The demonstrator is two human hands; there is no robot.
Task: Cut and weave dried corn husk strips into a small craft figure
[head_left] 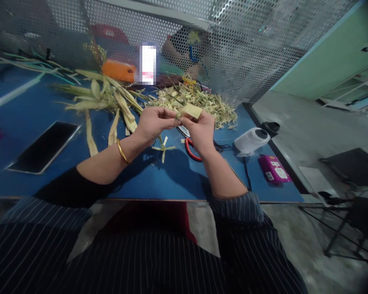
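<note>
Both hands meet above the blue table, pinching a pale yellow-green strip of dried husk. My left hand grips its left end between thumb and fingers. My right hand holds the strip close beside it, with the broad flat part standing up over the fingers. Below the hands lies a small star-shaped piece of folded husk. Scissors with red handles lie partly hidden under my right hand. A bundle of long dried husks is spread beyond my left hand.
A heap of husk scraps lies behind the hands, before a perforated metal screen. At left is a phone; at right, a white thread spool and a magenta packet. An orange packet lies behind. Someone sits beyond the screen.
</note>
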